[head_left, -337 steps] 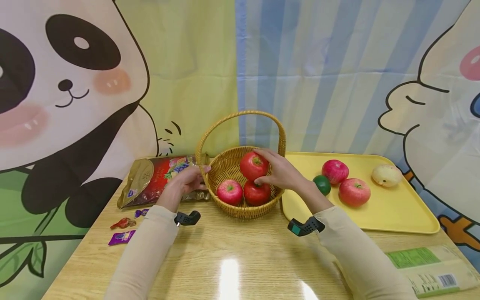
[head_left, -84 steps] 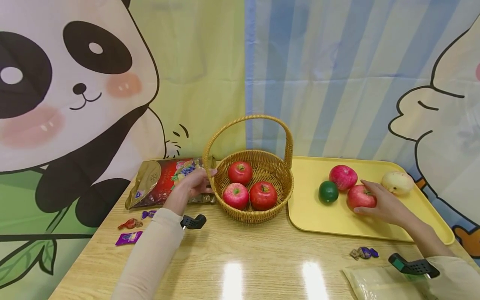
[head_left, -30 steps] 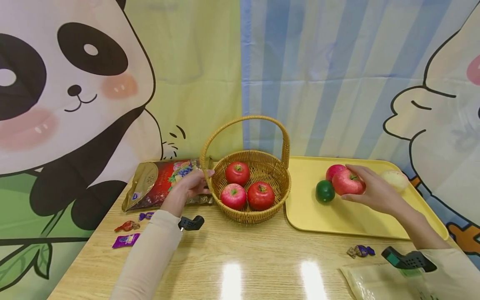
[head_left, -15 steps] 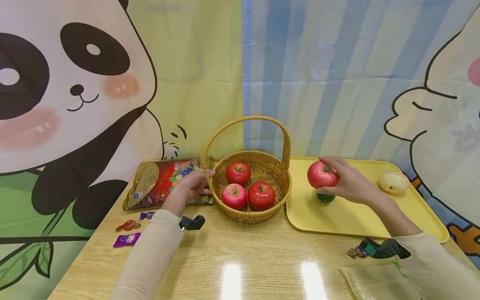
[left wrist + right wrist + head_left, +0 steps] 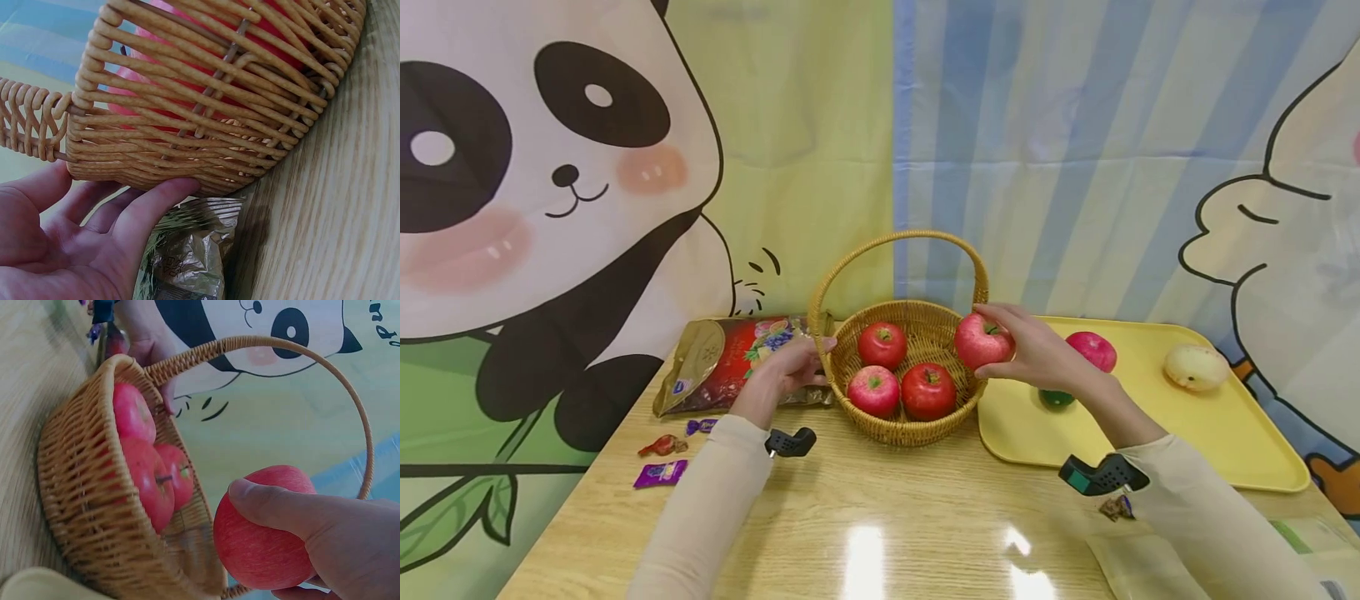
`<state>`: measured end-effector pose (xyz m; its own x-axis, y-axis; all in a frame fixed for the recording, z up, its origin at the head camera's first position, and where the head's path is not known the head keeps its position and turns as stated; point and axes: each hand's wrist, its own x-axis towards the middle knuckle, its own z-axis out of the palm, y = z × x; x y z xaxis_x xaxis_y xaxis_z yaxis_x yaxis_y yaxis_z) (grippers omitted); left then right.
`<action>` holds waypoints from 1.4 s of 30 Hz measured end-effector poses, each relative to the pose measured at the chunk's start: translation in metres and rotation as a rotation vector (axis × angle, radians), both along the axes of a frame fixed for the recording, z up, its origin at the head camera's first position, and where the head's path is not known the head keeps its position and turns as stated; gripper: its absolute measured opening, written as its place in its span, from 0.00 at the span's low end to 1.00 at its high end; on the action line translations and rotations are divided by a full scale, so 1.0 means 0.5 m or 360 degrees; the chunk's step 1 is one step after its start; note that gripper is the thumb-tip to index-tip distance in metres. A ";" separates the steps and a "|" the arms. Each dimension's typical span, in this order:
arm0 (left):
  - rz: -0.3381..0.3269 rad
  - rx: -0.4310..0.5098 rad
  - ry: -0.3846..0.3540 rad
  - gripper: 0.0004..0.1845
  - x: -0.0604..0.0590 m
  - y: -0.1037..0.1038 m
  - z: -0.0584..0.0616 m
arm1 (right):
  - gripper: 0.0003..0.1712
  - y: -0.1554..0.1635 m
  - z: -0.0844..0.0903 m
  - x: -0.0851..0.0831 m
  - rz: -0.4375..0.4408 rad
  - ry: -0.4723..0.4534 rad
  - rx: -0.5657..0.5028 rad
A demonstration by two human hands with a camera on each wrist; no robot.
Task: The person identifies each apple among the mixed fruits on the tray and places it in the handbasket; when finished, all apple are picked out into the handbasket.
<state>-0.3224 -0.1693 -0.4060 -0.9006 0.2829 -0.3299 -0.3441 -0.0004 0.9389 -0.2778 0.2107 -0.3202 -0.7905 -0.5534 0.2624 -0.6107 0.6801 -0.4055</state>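
Observation:
A wicker basket [image 5: 907, 432] with a tall arched handle stands on the table and holds two red apples [image 5: 928, 391] and a pinkish one [image 5: 873, 391]. My left hand [image 5: 782, 371] grips its left side by the foot of the handle; in the left wrist view the fingers [image 5: 147, 209] lie against the woven wall. My right hand [image 5: 1037, 350] holds a pink-red apple [image 5: 981, 340] between thumb and fingers over the basket's right rim. In the right wrist view this apple [image 5: 262, 534] is beside the handle, with the other apples lower inside the basket.
A yellow tray [image 5: 1180, 442] at right bears a crimson fruit [image 5: 1092, 352], a dark green fruit [image 5: 1057, 398] partly hidden by my arm, and a pale one [image 5: 1197, 367]. A candy bag [image 5: 718, 367] and several wrapped sweets [image 5: 660, 473] lie at left. A pale packet [image 5: 1138, 562] lies front right.
My right hand has lifted the pink-red apple off the tray and carried it left to the basket. Earlier it handled a red apple in the basket. My left hand has stayed at the basket.

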 end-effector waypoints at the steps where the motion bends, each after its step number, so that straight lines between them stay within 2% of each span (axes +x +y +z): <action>1: 0.0001 -0.0004 0.0000 0.24 -0.001 0.001 -0.001 | 0.51 -0.009 0.001 -0.003 0.0007 -0.0012 -0.0004; 10: 0.0004 -0.0006 -0.0004 0.24 0.006 0.003 0.008 | 0.52 -0.084 -0.003 -0.036 0.0052 -0.0071 0.0003; 18: 0.0003 0.0009 -0.0007 0.24 0.007 0.005 0.015 | 0.52 -0.127 -0.014 -0.068 0.0020 -0.0101 0.0017; 33: -0.0004 0.0017 -0.0037 0.25 0.006 0.002 0.011 | 0.54 -0.151 -0.071 -0.123 -0.0106 -0.0130 0.0022; 42: 0.0002 0.0007 -0.0016 0.24 0.005 0.002 0.007 | 0.52 -0.152 -0.099 -0.135 -0.0161 -0.0155 0.0001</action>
